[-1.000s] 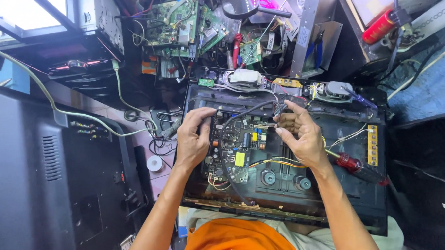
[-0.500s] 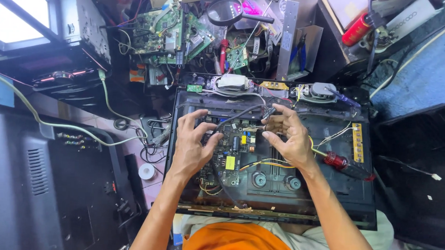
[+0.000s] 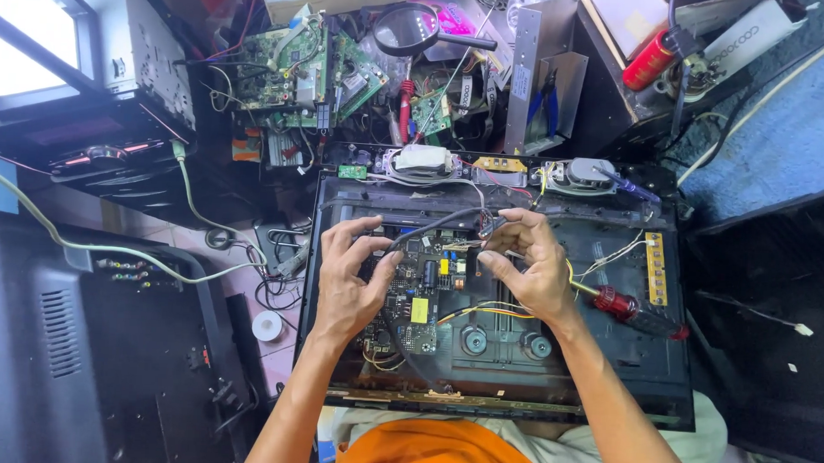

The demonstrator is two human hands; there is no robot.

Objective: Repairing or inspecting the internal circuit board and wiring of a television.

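An opened black flat chassis (image 3: 607, 393) lies across my lap, with a circuit board (image 3: 419, 300) mounted left of its middle. My left hand (image 3: 348, 279) rests on the board's upper left part, fingers spread and thumb near a black cable (image 3: 435, 225). My right hand (image 3: 531, 268) is just right of the board. Its thumb and fingertips pinch the small connector (image 3: 488, 227) at the cable's end, above the board's top edge. Yellow wires (image 3: 482, 307) run from the board under my right wrist.
A red-handled screwdriver (image 3: 627, 308) lies in the chassis beside my right wrist. Green circuit boards (image 3: 299, 68), a magnifying glass (image 3: 410, 26) and pliers (image 3: 546, 99) crowd the bench beyond. Dark equipment cases (image 3: 79, 357) stand at the left; a tape roll (image 3: 267, 325) lies on the floor.
Both hands stay over the board. My right fingers have drawn together on the connector at the cable's end, and my left hand shifted slightly on the board.
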